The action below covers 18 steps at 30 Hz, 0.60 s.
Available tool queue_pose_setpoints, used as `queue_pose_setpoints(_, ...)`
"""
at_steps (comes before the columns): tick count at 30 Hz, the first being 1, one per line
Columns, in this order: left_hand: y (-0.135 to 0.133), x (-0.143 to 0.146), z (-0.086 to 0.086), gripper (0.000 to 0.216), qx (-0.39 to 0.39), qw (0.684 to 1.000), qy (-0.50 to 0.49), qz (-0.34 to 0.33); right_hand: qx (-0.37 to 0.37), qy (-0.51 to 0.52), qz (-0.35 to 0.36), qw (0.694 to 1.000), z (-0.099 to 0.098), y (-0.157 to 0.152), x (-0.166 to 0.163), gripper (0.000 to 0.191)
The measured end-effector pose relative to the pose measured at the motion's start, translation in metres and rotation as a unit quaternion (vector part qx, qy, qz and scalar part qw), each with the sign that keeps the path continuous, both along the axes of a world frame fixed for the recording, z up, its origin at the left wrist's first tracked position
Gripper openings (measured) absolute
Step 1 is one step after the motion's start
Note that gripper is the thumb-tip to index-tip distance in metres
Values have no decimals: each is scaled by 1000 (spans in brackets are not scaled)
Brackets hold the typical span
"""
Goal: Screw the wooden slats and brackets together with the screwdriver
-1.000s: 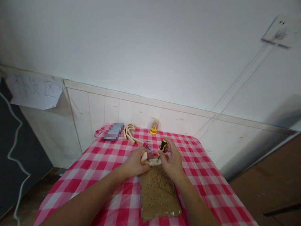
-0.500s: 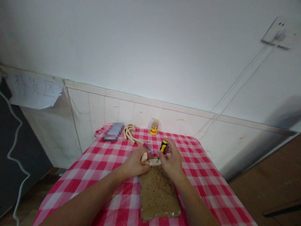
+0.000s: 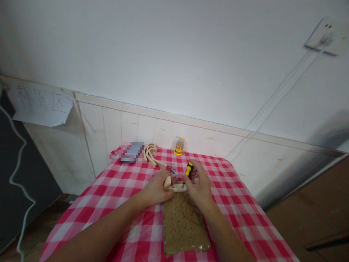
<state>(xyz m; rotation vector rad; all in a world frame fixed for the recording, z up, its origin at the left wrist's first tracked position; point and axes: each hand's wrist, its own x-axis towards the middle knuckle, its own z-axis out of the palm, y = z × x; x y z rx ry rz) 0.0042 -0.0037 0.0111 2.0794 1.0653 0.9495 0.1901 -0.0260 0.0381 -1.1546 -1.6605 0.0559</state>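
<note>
My left hand (image 3: 156, 188) is closed on the left end of a curved pale wooden piece (image 3: 176, 187), holding it down at the far edge of a brown perforated board (image 3: 183, 223). My right hand (image 3: 198, 183) grips a small yellow-and-black screwdriver (image 3: 188, 169), its tip pointing down at the wooden piece. A little heap of loose screws (image 3: 171, 169) lies just behind the hands on the red-and-white checked tablecloth (image 3: 117, 189).
More curved wooden pieces (image 3: 151, 154) lie at the back of the table beside a blurred grey object (image 3: 131, 153). A yellow container of bits (image 3: 179, 146) stands against the white panelled wall. The table edge drops to a brown floor (image 3: 313, 214) on the right.
The screwdriver handle has shifted slightly in my right fingers, as if turned. Both hands stay in place on the wooden piece.
</note>
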Motion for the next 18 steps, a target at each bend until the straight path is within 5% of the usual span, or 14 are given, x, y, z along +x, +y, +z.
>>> queue_pose_setpoints(10,1,1,-1,22,-9,999,-34,-12,80,-71,1,994,-6,-5,-7,49)
queue_pose_setpoints(18,0,1,1,23,1,999,-43,-17,27,-32,46,998,-12,-5,-16,56)
